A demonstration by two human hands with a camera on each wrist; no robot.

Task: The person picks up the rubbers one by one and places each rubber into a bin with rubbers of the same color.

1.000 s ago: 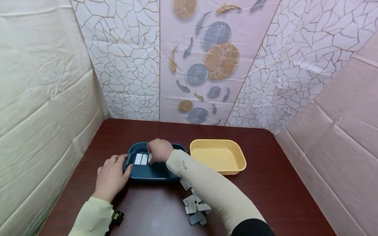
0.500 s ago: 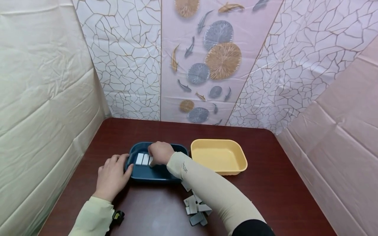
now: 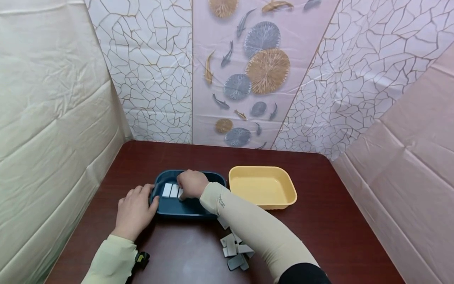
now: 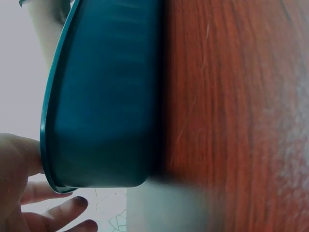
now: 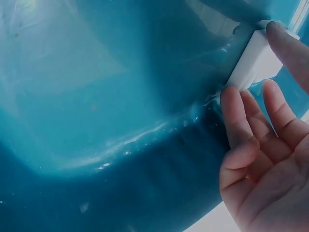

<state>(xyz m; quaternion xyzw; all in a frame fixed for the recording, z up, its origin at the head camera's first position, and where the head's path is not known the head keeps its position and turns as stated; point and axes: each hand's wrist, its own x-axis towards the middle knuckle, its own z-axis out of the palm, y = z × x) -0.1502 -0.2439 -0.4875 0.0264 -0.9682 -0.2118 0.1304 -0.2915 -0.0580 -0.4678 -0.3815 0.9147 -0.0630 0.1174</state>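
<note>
In the head view my right hand reaches into a dark blue plastic tray. Its thumb and fingertips pinch a white rectangular block at two ends, low against the tray floor. Left of that block two more white blocks, one and another, lie side by side in a row with it. My left hand grips the tray's left end, thumb at the front corner of the rim and fingers around the outer side. From the left wrist, the tray's outer wall fills much of the picture.
A yellow tray with nothing in it stands right of the blue one. Several grey-white blocks lie in a loose heap on the dark red table, partly under the right forearm. Patterned cloth hangs behind the table's far edge.
Over the last second my right hand has shifted slightly nearer with the block, which now sits closer in line with the other two. My left hand has stayed on the tray.
</note>
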